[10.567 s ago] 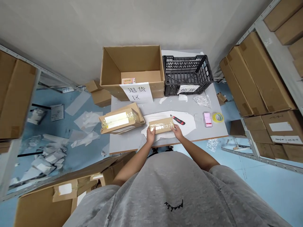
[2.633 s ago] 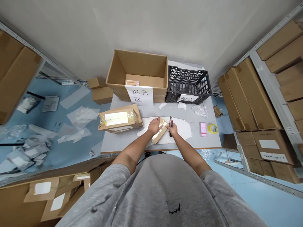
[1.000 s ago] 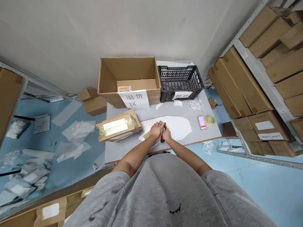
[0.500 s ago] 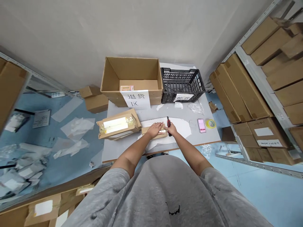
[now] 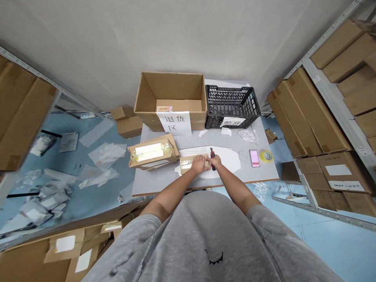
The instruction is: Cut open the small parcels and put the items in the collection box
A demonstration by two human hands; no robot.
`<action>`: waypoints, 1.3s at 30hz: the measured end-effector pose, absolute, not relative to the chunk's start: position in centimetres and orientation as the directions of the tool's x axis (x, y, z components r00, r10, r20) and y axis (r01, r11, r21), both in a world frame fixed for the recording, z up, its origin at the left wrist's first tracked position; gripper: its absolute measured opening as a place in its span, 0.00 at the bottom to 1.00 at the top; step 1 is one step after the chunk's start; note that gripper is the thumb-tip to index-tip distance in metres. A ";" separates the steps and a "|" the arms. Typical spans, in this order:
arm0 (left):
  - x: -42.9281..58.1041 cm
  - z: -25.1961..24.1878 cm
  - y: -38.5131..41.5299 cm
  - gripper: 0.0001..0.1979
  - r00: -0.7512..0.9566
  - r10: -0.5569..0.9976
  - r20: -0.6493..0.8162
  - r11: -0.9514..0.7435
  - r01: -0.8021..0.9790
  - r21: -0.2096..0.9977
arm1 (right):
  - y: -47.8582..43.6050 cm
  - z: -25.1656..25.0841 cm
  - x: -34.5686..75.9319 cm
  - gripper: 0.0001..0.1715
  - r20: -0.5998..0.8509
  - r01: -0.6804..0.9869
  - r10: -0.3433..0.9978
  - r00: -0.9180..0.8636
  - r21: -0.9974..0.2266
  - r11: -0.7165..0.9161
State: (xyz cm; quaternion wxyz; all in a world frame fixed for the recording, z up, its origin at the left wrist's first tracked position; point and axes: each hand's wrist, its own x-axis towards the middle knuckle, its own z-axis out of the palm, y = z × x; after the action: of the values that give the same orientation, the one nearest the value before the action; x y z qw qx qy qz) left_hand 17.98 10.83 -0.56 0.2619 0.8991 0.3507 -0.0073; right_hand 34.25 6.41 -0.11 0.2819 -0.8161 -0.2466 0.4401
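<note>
A small taped cardboard parcel lies on a white sheet near the front of the grey table. My left hand lies on top of the parcel's right part, fingers curled down over it. My right hand is closed round a red and black utility knife at the parcel's right end. The knife points away from me.
A bigger taped carton lies left of the parcel. At the back stand an open cardboard box with a paper sign and a black plastic crate. A pink packet and yellow tape roll lie right. Shelves with cartons flank the table.
Over the last seconds the parcel has been turned from slanted to lying crosswise. My right hand still has the knife at its right end; my left hand stays on top.
</note>
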 end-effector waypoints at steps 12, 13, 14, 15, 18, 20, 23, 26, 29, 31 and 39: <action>17.7 -0.5 11.3 0.11 0.745 0.642 -0.181 -0.539 0.607 0.584 | -2.7 1.8 35.3 0.19 -0.598 0.105 0.772 0.216 -0.772 -0.627; 17.7 -0.4 11.3 0.10 0.740 0.648 -0.183 -0.532 0.611 0.587 | -3.1 1.9 35.1 0.18 -0.607 0.124 0.767 0.206 -0.761 -0.636; 17.8 -0.3 11.3 0.09 0.737 0.650 -0.185 -0.526 0.613 0.589 | -3.2 1.9 35.0 0.17 -0.613 0.140 0.763 0.207 -0.753 -0.643; 17.8 -0.2 11.2 0.09 0.736 0.651 -0.187 -0.523 0.613 0.592 | -3.1 2.0 34.8 0.17 -0.614 0.151 0.759 0.216 -0.747 -0.647; 17.9 0.1 11.1 0.08 0.737 0.652 -0.178 -0.519 0.605 0.604 | -2.4 1.9 34.6 0.15 -0.611 0.165 0.753 0.242 -0.739 -0.653; 18.0 0.3 11.0 0.08 0.734 0.657 -0.175 -0.513 0.605 0.609 | -2.3 1.8 34.5 0.15 -0.613 0.172 0.752 0.242 -0.736 -0.655; 18.0 0.3 10.9 0.06 0.720 0.671 -0.179 -0.492 0.612 0.618 | -2.8 1.7 34.4 0.15 -0.621 0.169 0.746 0.240 -0.730 -0.662; 17.9 0.3 10.6 0.04 0.727 0.667 -0.162 -0.500 0.598 0.626 | -2.6 1.6 34.0 0.15 -0.624 0.152 0.741 0.249 -0.731 -0.666; 17.7 0.3 10.7 0.04 0.775 0.621 -0.116 -0.546 0.533 0.646 | -1.6 1.6 33.7 0.14 -0.613 0.173 0.740 0.277 -0.725 -0.666; 17.7 0.3 10.8 0.05 0.785 0.611 -0.106 -0.546 0.515 0.661 | -1.4 1.5 33.6 0.14 -0.603 0.211 0.747 0.281 -0.721 -0.661; 16.3 0.9 10.4 0.15 0.731 0.681 -0.050 -0.580 0.579 0.573 | -5.0 -1.0 37.2 0.19 -0.618 0.232 0.663 0.422 -0.633 -0.738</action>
State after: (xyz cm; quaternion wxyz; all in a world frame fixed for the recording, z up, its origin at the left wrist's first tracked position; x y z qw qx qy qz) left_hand 16.33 10.36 0.93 0.2885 0.8844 0.3563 0.0880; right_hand 37.17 -5.02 -1.04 0.2337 -0.8102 -0.2762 0.4613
